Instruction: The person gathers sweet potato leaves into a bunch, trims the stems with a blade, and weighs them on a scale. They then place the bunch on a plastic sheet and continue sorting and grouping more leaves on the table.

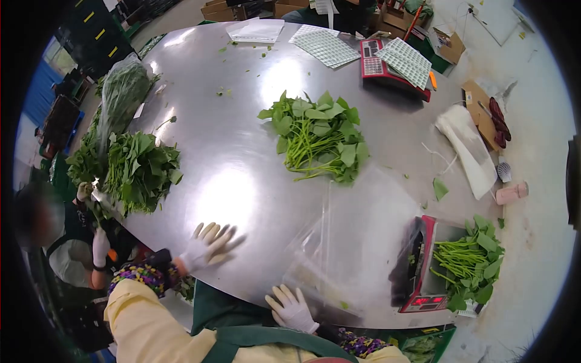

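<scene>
My left hand [204,248], in a white glove with cream fingertips, is held over the near left of the metal table [236,157]. Its fingers are spread and hold nothing. At the table's front edge my right hand [293,311], gloved the same way, has its fingers apart and is also bare of any object. Just beside it lies a transparent plastic bag [321,257], flat on the metal. Beyond the bag rests a bunch of leafy greens [321,136], stems toward me. To the right, another bunch of greens [469,260] lies on a red scale [426,266] with lit digits.
A co-worker [72,254] at the left handles a pile of greens [142,169] beside a bagged bundle [124,91]. At the back are label sheets [327,47], papers [257,30] and a second scale [372,60]. White plastic bags [469,148] lie at the right edge.
</scene>
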Action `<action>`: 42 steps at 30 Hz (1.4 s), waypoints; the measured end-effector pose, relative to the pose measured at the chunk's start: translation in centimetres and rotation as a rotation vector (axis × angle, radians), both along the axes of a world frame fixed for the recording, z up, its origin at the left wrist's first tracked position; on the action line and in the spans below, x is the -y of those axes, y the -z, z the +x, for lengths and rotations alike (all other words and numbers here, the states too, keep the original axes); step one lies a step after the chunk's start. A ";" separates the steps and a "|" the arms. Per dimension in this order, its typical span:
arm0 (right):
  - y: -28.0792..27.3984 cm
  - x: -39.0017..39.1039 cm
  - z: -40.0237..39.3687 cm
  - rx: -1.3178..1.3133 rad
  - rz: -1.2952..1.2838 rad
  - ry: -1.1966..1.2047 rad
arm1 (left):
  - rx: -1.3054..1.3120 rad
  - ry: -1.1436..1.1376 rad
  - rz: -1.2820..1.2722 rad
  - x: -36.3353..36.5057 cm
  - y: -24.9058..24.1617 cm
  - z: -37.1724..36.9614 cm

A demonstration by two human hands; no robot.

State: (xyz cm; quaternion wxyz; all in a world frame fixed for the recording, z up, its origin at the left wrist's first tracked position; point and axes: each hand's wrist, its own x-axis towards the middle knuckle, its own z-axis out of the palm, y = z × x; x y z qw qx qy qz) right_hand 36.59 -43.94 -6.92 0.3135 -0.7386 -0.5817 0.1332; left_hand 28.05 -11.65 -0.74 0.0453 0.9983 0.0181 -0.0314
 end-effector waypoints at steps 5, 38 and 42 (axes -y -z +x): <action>0.5 -0.1 -0.2 0.123 -0.151 -0.037 | -0.239 0.187 0.035 -7.3 1.4 -7.6; 1.4 -2.2 -6.2 0.585 -0.159 0.049 | 0.353 0.274 -0.112 -10.4 4.2 -12.9; 1.9 -2.1 -6.6 0.593 -0.184 0.080 | 0.483 0.247 -0.199 -10.5 4.6 -13.8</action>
